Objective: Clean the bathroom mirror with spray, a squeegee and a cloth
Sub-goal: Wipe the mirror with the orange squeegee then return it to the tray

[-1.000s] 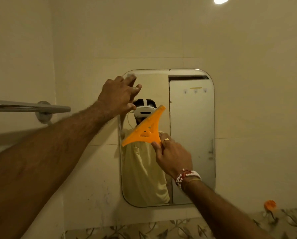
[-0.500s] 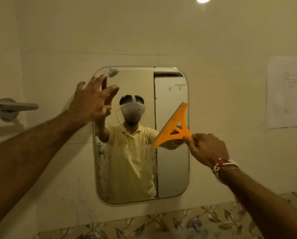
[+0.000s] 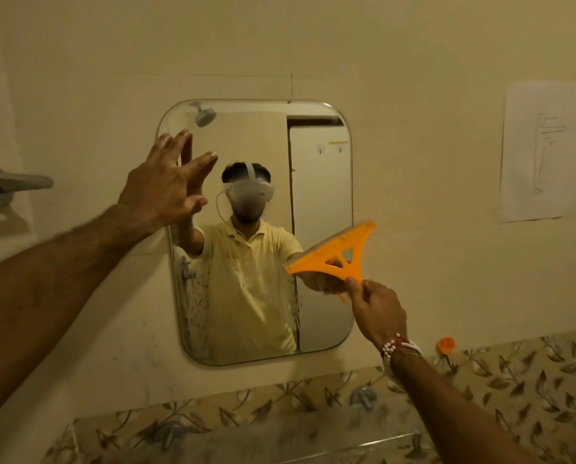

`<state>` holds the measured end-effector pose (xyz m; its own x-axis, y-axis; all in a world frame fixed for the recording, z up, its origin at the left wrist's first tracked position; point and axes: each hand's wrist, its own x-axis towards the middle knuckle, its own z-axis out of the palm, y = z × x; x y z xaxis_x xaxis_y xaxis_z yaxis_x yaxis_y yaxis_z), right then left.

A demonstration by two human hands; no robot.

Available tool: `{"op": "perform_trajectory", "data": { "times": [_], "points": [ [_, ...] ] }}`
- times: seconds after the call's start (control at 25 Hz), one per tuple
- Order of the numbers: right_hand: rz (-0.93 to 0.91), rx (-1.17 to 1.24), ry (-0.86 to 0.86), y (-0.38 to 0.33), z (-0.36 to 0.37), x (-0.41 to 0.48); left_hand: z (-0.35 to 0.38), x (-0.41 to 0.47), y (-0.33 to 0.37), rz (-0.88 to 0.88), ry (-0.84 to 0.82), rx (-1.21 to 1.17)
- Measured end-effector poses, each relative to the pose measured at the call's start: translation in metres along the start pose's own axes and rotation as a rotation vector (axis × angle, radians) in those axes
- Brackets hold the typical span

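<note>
1. Right hand (image 3: 377, 309) grips the orange squeegee (image 3: 336, 256), now swung out to the mirror's right edge.
2. Left hand (image 3: 166, 185), fingers spread and empty, has dropped from the top corner.
3. Mirror (image 3: 323, 182): lower glass looks speckled, so probably more strokes ahead.

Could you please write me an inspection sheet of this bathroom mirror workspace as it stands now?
Surface: mirror on the wall, rounded corners; speckled marks along its lower left and middle.
Job's things: orange squeegee held near the mirror's right edge; spray and cloth not seen.
Clutter: small orange object on the wall at the floral tile border.
Hands: left hand open, fingers spread, at the mirror's upper left; right hand grips the squeegee handle, beaded bracelet at the wrist.
Cables: nothing seen on the workspace.
Surroundings: grey towel rail at left, paper sheet on the wall at right, taps below.
</note>
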<state>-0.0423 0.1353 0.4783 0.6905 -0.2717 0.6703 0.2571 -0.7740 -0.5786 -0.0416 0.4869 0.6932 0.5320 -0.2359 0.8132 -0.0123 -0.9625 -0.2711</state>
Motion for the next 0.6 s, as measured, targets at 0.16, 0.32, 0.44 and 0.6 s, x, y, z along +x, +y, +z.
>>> {"op": "perform_trajectory", "data": {
  "times": [0.16, 0.32, 0.44, 0.6],
  "points": [
    [0.130, 0.201, 0.029, -0.008, 0.024, -0.019, 0.004, 0.002, -0.001, 0.010, 0.025, -0.020],
    [0.319, 0.494, 0.038, -0.039, 0.049, -0.032, 0.001, 0.003, -0.002, 0.014, 0.044, -0.015],
    [0.411, 0.666, 0.076, -0.073, 0.070, -0.044, -0.001, 0.003, -0.002, 0.009, 0.053, -0.020],
    [0.523, 0.885, 0.078, -0.120, 0.092, -0.060, -0.003, 0.003, -0.001, 0.007, 0.044, -0.040]
  ]
}}
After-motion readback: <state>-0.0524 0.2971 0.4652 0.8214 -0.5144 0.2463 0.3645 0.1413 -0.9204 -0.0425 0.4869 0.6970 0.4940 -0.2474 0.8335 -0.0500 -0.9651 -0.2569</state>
